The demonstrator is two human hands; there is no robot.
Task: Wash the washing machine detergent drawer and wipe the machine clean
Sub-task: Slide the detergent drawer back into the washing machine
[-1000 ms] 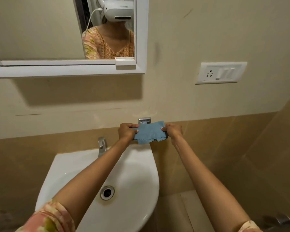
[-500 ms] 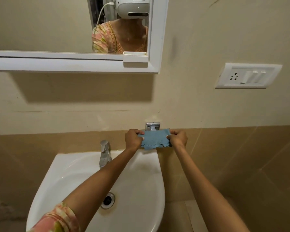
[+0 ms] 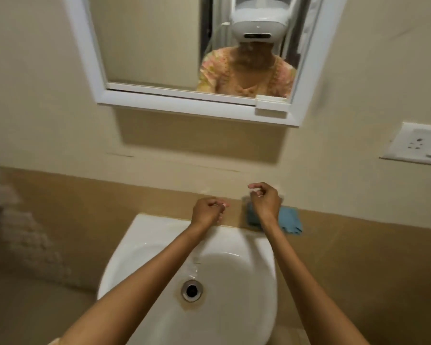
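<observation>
At the upper left a white-framed mirror [image 3: 85,58] hangs on the beige wall, and in its glass a person in a patterned top is reflected, wearing a white headset. Below it, a white sink [image 3: 159,227] juts out from the brown tiled band, its drain [image 3: 191,290] near the middle of the bowl. The left hand [image 3: 207,211] hovers above the back rim of the sink, its fingers loosely curled with nothing in them. Just to the right, and a little higher, the right hand [image 3: 265,204] hangs in front of the wall, fingers loosely bent and likewise holding nothing. Behind that hand and partly hidden by it, the blue cloth [image 3: 289,220] hangs against the tiles just past the sink's right back corner; neither hand touches it. Far right, a white socket plate [image 3: 416,145] sits on the wall.
</observation>
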